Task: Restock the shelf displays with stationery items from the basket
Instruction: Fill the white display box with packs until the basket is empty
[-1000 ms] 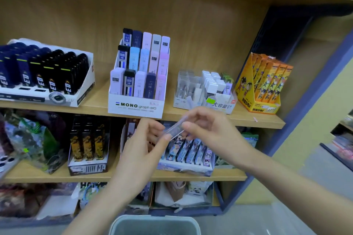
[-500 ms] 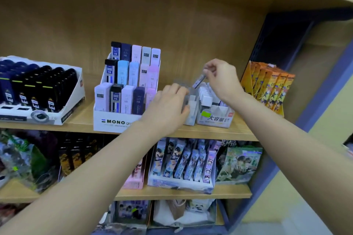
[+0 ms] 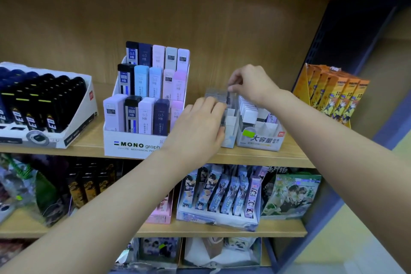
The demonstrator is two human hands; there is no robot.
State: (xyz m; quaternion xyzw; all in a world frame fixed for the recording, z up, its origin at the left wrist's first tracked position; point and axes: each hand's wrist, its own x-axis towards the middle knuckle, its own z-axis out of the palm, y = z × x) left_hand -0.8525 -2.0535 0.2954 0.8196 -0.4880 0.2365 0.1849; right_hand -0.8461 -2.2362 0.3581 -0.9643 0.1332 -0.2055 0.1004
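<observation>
My right hand (image 3: 251,87) pinches a small clear lead case (image 3: 228,95) upright over the back rows of a white display box (image 3: 230,127) on the upper shelf. The case's lower end sits down among other clear cases (image 3: 214,93) in that box. My left hand (image 3: 198,129) rests on the front left of the same box, fingers curled over its clear cases. The basket is out of view.
A white MONO lead display (image 3: 133,144) stands just left of my left hand. A second white box with a green sticker (image 3: 260,138) sits right of the display. Orange packs (image 3: 333,95) stand at far right, black lead cases (image 3: 44,104) at far left. Lower shelves hold illustrated packs (image 3: 222,191).
My right hand has lowered the clear case from above the box down into its back rows. My left hand stays on the box front. The view moved closer to the shelf.
</observation>
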